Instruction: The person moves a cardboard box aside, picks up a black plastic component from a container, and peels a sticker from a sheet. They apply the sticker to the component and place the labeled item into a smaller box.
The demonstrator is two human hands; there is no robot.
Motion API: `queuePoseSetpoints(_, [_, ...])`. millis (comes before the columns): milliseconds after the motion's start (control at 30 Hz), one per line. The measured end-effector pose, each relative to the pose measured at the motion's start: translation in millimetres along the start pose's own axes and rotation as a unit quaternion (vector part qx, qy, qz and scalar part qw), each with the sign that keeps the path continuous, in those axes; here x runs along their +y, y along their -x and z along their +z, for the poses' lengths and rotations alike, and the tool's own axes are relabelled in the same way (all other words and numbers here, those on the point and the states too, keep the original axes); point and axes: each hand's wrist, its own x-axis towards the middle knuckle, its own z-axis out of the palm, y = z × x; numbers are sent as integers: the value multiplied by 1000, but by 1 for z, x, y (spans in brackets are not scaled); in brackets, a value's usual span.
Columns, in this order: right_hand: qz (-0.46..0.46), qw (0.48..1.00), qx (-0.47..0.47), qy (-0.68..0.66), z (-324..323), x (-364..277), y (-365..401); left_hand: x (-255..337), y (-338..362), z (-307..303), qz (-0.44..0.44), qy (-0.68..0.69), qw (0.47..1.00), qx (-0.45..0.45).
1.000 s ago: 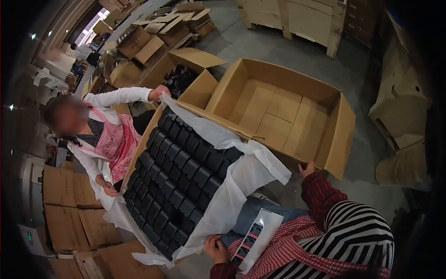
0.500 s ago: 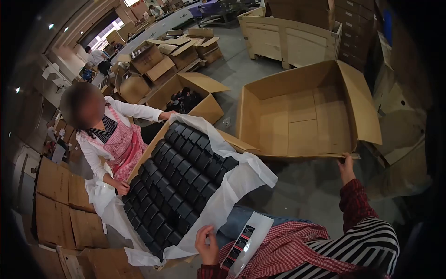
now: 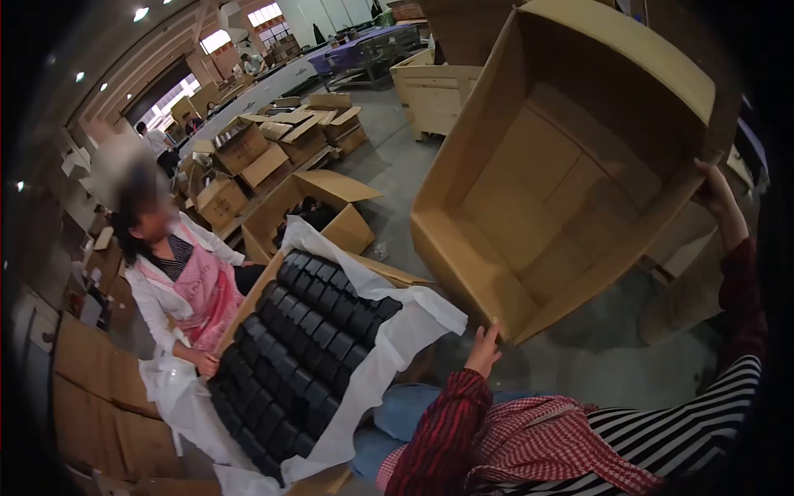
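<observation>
A large cardboard box [image 3: 463, 260] is tilted up in front of me, its inside facing me and bare. My right hand [image 3: 713, 188] grips its right edge, fingers wrapped over the rim. At the box's lower near corner is my left hand [image 3: 482, 354], fingers apart and fingertips right at the cardboard. Left of it stands another carton packed with rows of black plastic parts [image 3: 302, 351]. White liner sheet [image 3: 426, 322] hangs over that carton's sides. A co-worker in a pink apron [image 3: 207, 293] has one hand [image 3: 203, 362] at its far left edge.
Behind the packed carton sits an open carton [image 3: 351, 227] with dark items. More open cartons [image 3: 302, 136] line the floor farther back. A wooden crate [image 3: 430, 99] stands beyond the tilted box, and stacked cartons [image 3: 99, 405] are at lower left.
The large box has been lifted and tilted up from the floor, its right edge in my right hand. My left hand has moved right, from beside the packed carton to the box's corner.
</observation>
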Motion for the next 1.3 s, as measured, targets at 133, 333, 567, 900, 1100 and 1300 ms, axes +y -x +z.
queuePoseSetpoints(133, [-33,990,-48,129,35,-100,44,-88,-81,18,-14,-84,996,20])
queuePoseSetpoints(333, [-59,964,-87,246,89,-157,66,-116,-75,30,-99,73,967,-222])
queuePoseSetpoints(567, [-84,947,-147,273,145,-181,82,44,29,83,212,-53,957,-191])
queuePoseSetpoints(900, [-142,911,-275,273,224,-199,103,139,215,73,570,-172,777,-203])
queuePoseSetpoints(1100, [-176,885,-336,268,263,-204,123,96,237,71,734,-196,601,246])
queuePoseSetpoints(1300, [-193,850,-408,270,325,-206,134,138,245,24,685,-84,694,207])
